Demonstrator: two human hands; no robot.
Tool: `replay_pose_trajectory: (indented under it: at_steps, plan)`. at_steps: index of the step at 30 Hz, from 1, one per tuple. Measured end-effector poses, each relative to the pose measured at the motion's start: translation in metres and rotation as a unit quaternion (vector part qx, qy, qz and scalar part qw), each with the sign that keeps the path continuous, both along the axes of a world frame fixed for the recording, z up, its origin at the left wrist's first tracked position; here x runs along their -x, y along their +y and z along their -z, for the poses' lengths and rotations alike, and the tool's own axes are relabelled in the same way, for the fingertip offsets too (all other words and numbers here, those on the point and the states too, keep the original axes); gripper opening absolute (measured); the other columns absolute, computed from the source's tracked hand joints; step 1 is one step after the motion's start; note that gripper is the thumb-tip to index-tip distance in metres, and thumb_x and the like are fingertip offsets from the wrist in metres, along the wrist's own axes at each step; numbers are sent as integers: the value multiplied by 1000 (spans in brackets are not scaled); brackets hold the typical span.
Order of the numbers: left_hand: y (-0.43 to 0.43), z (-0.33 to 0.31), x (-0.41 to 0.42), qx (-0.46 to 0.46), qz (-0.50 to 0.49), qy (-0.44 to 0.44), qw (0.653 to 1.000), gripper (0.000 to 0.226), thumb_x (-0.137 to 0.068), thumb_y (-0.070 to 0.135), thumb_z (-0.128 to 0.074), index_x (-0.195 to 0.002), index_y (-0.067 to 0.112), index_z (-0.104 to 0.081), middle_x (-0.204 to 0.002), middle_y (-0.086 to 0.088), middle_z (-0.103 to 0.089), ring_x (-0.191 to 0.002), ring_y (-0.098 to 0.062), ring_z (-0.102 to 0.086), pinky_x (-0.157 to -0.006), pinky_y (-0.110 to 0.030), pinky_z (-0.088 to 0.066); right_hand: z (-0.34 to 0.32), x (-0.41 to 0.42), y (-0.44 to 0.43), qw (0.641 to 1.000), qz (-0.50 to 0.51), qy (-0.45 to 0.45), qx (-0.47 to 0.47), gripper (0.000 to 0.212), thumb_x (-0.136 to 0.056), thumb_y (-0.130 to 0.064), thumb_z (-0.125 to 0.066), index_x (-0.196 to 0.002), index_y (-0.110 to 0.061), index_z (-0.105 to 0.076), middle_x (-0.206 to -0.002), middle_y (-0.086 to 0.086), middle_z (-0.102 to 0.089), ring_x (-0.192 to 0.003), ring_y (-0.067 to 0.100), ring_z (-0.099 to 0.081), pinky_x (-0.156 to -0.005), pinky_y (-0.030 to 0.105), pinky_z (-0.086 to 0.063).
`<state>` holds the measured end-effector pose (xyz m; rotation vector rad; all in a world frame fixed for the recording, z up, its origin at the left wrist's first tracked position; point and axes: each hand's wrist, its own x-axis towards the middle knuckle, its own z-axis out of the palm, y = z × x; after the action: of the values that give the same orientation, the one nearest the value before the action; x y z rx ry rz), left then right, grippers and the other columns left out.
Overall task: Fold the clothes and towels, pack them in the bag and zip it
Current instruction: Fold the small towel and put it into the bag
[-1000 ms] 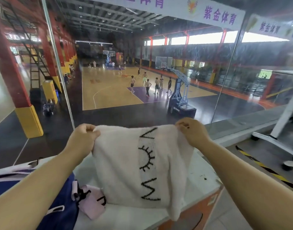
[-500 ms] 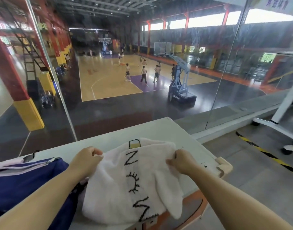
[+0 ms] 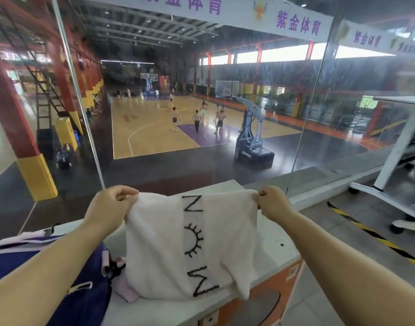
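Left hand (image 3: 107, 205): fingers curled, pinching the top left corner of the white towel (image 3: 159, 250). Right hand (image 3: 272, 203): thumb and fingers pinching the top right corner. The towel is stretched between the two hands and hangs below them, raised above the white desk (image 3: 277, 250); its lower edge reaches the desk top. A strip with black stitched marks runs down its middle. The blue bag (image 3: 84, 278) lies on the desk at left, under the left forearm, just beside the towel. A pink cloth (image 3: 126, 290) lies between bag and towel, touching the towel's lower left.
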<state>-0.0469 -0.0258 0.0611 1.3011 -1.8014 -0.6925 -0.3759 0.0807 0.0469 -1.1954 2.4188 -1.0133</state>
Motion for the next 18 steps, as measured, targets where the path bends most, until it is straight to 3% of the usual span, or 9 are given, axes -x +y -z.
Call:
replay_pose_trajectory:
  at_steps: [3, 5, 9, 12, 15, 17, 18]
  plan:
    - [5, -34, -7, 21, -11, 46, 999, 6, -89, 17, -60, -93, 18, -65, -88, 1, -62, -77, -8, -56, -57, -19, -42, -44, 5, 9, 986, 21, -94, 136, 18, -93, -11, -55, -84, 3, -60, -88, 24, -62, -77, 34, -61, -75, 49, -57]
    - [7, -54, -12, 40, -8, 62, 997, 8, -89, 18, -61, -95, 16, -66, -88, -1, -63, -76, -11, -56, -56, -17, -44, -73, 7, 18, 972, 27, -116, 205, 8, -92, -13, -58, -86, -7, -59, -97, 22, -63, -85, 37, -64, -78, 51, -57]
    - [8, -92, -19, 68, 25, 123, 990, 11, -86, 17, -65, -79, 26, -65, -82, 2, -66, -72, -12, -59, -61, -20, -48, -117, 5, 34, 955, 23, -87, 282, 11, -83, -28, -61, -74, -33, -61, -100, 11, -65, -90, 34, -64, -82, 55, -54]
    - [7, -117, -23, 48, 66, 196, 977, 10, -85, 17, -66, -81, 27, -66, -91, -1, -67, -81, -17, -62, -72, -28, -52, -143, -4, 49, 948, 23, -57, 312, 18, -90, -25, -56, -76, -21, -67, -91, 13, -68, -85, 30, -62, -86, 57, -51]
    - [12, -137, -30, 23, 136, 211, 968, 19, -80, 11, -70, -88, 28, -65, -101, -2, -66, -91, -18, -63, -76, -28, -56, -165, -9, 63, 924, -55, -154, 347, 12, -91, -15, -61, -95, -7, -69, -95, 13, -66, -87, 25, -60, -87, 46, -54]
    - [13, -146, -35, 49, 138, 196, 970, 31, -73, 6, -74, -91, 30, -66, -105, -4, -67, -96, -18, -64, -82, -29, -55, -177, -7, 74, 908, -104, -190, 358, 27, -80, -18, -73, -106, -12, -69, -109, 10, -65, -99, 27, -63, -86, 39, -53]
    - [17, -151, -37, 68, 131, 201, 968, 33, -72, 5, -75, -92, 30, -66, -104, -2, -68, -95, -16, -64, -81, -26, -56, -182, -6, 78, 903, -119, -186, 368, 38, -67, -29, -83, -101, -19, -71, -112, 8, -65, -102, 26, -63, -85, 37, -53]
